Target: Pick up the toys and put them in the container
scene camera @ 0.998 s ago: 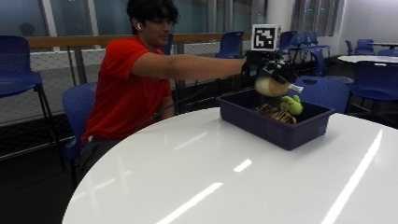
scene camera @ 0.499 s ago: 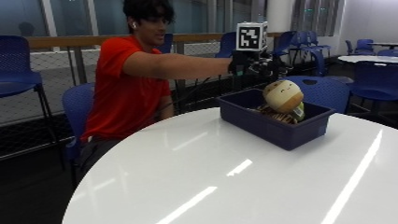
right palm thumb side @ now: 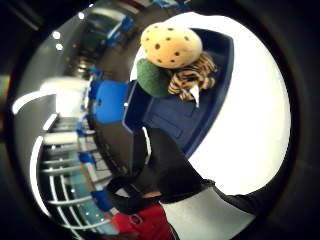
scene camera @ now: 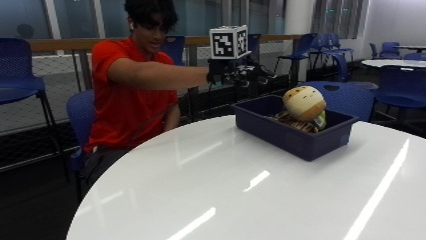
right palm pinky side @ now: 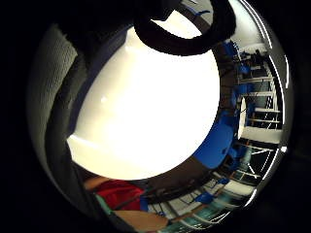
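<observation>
Toys already fill part of the dark blue container [scene camera: 293, 135], which stands on the round white desk [scene camera: 253, 195] near its far edge. On top sits a tan spotted plush ball [scene camera: 304, 99], resting on a tiger-striped plush [scene camera: 293, 122] with a green toy [scene camera: 321, 121] tucked just beside it; the thumb-side palm view shows the same pile, the spotted ball [right palm thumb side: 171, 46] touching the green toy [right palm thumb side: 153, 79] and the striped plush [right palm thumb side: 192, 76], all inside the bin [right palm thumb side: 200, 125]. The person's gloved right hand [scene camera: 234, 76] hangs in the air beside and above the container, apart from the toys and holding nothing; its fingers look released, though the strapping hides them partly. No other toy shows on the desk in any view, so the task looks finished or very nearly so, as far as can be seen; what is left is probably only to draw the hand away, unless a toy lies out of frame. A small white tag [right palm thumb side: 194, 95] hangs from the striped plush, but no writing on it can be read, and no brand or label shows on the container.
</observation>
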A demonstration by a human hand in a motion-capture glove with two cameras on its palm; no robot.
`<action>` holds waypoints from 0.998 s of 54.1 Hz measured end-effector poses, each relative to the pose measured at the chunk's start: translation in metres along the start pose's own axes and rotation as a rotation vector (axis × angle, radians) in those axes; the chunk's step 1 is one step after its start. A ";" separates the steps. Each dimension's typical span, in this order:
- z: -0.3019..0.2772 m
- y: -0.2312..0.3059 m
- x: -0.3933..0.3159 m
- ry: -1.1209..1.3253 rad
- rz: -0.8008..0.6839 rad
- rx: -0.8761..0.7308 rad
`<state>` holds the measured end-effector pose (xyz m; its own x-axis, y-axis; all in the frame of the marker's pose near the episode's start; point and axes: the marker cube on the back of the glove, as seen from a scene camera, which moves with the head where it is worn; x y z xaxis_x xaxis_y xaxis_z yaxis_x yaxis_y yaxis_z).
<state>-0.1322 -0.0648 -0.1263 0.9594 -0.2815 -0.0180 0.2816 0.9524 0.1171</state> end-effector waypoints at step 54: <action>0.023 0.105 0.154 -0.027 0.208 -0.097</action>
<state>0.0452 -0.0106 -0.0938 0.9966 -0.0796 0.0230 0.0791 0.9967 0.0200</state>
